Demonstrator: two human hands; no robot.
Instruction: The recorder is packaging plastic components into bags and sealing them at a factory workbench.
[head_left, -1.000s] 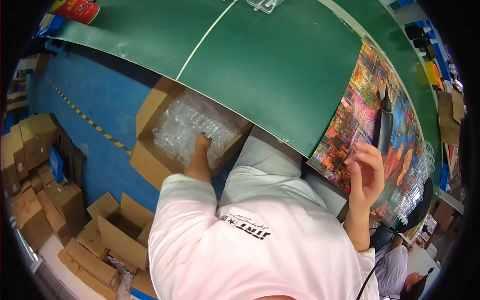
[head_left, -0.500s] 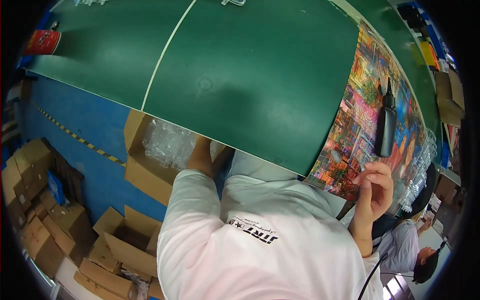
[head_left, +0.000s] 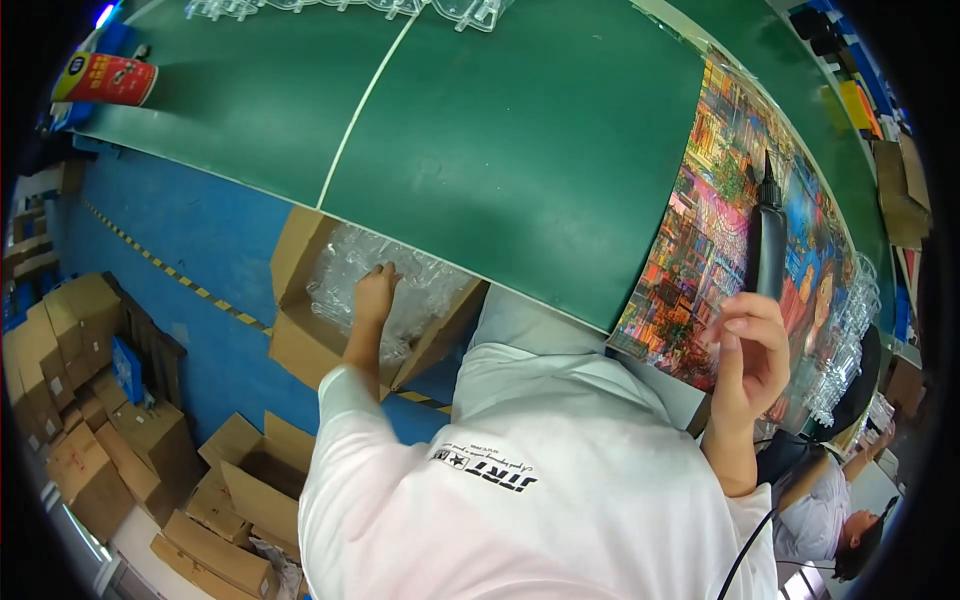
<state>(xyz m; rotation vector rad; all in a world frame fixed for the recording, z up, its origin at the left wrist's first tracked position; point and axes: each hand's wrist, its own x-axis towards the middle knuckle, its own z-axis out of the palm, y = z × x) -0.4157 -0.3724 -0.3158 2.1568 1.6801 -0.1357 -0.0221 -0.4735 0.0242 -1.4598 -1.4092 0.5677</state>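
Many clear pieces [head_left: 340, 270] fill an open box [head_left: 312, 350] just below the near edge of the surface [head_left: 500, 180]. The left hand [head_left: 376, 292] is the nearer one: it is over the inside of the box, fingers curled together, with pieces beneath and around its fingertips; whether it pinches one, I cannot tell. The pieces are too jumbled to show one long axis. The right hand [head_left: 755, 345] is well apart, over the poster [head_left: 665, 290] near the surface's right end, thumb and fingers bent toward each other; what is between their tips is unclear. A bottle [head_left: 768, 245] lies just beyond that hand, its long axis running toward the surface's far edge, nozzle farthest away.
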